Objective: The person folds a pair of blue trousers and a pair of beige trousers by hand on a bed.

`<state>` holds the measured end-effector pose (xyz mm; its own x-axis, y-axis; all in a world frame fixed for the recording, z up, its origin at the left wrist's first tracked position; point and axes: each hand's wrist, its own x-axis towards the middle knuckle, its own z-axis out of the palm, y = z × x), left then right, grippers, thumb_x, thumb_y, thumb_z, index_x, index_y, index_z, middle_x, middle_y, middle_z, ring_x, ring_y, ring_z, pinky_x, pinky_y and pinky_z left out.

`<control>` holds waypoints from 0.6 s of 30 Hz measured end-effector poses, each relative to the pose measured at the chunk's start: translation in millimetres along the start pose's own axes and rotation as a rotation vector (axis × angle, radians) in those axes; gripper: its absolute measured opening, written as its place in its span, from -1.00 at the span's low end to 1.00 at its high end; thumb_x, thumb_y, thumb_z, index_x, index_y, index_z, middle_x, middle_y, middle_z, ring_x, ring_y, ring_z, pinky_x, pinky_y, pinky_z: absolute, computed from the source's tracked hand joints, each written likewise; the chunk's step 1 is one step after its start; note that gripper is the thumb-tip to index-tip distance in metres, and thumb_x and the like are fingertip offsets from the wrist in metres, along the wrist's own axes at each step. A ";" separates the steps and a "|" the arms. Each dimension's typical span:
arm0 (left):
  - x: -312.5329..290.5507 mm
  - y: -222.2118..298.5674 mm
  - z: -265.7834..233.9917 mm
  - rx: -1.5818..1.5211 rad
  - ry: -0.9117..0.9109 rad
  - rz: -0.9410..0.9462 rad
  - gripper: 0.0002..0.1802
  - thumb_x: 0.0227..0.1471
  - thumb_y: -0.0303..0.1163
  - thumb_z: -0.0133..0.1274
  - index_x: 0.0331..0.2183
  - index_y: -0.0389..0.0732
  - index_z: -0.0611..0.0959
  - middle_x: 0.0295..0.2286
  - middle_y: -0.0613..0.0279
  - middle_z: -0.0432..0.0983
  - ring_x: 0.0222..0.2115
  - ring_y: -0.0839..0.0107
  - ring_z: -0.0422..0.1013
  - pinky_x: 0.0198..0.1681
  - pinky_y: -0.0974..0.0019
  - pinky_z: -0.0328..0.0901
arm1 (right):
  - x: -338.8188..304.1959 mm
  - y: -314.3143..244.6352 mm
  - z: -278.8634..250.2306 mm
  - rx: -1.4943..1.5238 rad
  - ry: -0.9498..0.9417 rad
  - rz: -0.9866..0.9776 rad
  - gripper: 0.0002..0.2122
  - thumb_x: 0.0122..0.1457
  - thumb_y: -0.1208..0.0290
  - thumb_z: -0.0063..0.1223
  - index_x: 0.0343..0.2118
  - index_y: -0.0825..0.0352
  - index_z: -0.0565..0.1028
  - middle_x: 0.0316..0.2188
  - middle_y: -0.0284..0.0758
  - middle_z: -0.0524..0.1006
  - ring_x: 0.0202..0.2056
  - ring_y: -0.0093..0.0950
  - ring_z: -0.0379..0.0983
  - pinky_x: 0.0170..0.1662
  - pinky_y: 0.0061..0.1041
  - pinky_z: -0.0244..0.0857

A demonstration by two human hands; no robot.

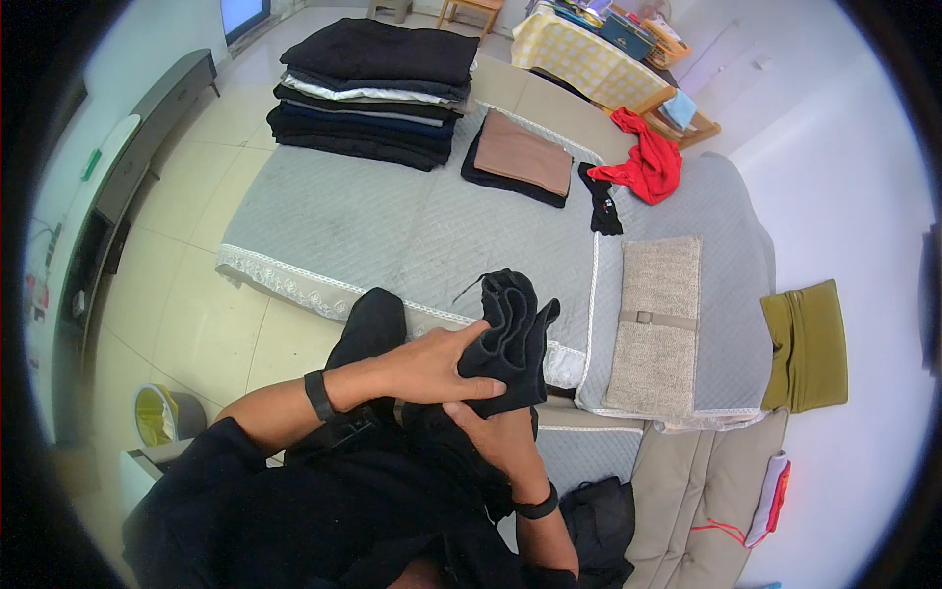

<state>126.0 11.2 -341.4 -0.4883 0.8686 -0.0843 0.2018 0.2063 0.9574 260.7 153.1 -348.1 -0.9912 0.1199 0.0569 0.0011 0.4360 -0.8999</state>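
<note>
A black garment (520, 358) with a gathered, elastic-looking edge and a thin cord is bunched up in front of me, just short of the sofa's front edge. My left hand (437, 368) is closed on its left side, thumb lying over the cloth. From below, my right hand (500, 442) grips the same garment, its fingers mostly hidden beneath. Beyond them, a folded brown cloth (525, 157) lies on a folded black one. Farther left rises a tall stack of folded dark clothes (378, 93) with a white layer among them.
The clothes rest on a grey quilted sofa cover (392, 216). To the right are a beige cushion (653, 324), a crumpled red cloth (648, 157), a small black cloth (601, 201) and an olive cushion (810, 344). A bin (167, 414) stands at left on the tiled floor.
</note>
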 end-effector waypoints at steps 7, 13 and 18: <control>0.5 -10.2 0.3 -0.074 0.069 0.095 -0.35 0.09 -0.19 0.21 0.07 -0.48 0.49 -0.28 -0.29 0.63 -0.32 0.08 0.59 -0.19 0.19 0.42 | -5.4 9.7 2.6 0.093 0.145 -0.032 -0.59 0.30 0.27 0.18 0.11 0.43 0.46 0.03 -0.09 0.54 0.06 -0.15 0.47 0.16 -0.27 0.29; 7.0 -5.0 -12.6 0.020 0.148 -0.035 -0.48 0.16 -0.23 0.18 0.00 -0.45 0.57 -0.30 -0.17 0.64 -0.29 0.29 0.58 -0.19 0.19 0.42 | -2.8 17.3 -15.1 0.066 0.305 0.538 -0.45 0.40 0.18 0.06 0.25 0.54 0.33 0.23 -0.07 0.43 0.22 -0.26 0.35 0.30 -0.34 0.15; 3.4 2.7 -61.9 -0.383 0.447 -0.018 -0.52 0.17 -0.19 0.19 -0.03 -0.40 0.63 -0.24 0.11 0.65 -0.21 0.38 0.56 -0.10 0.31 0.45 | -14.2 54.5 -103.7 0.379 0.697 0.307 -0.45 0.40 0.28 0.07 0.37 0.34 0.22 0.26 -0.21 0.39 0.24 -0.33 0.34 0.32 -0.27 0.23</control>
<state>72.3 -13.1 -322.0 -0.8163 0.5749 -0.0563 -0.0903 -0.0308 0.9954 288.7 267.6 -353.1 -0.6456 0.7603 -0.0721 0.0893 -0.0186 -0.9958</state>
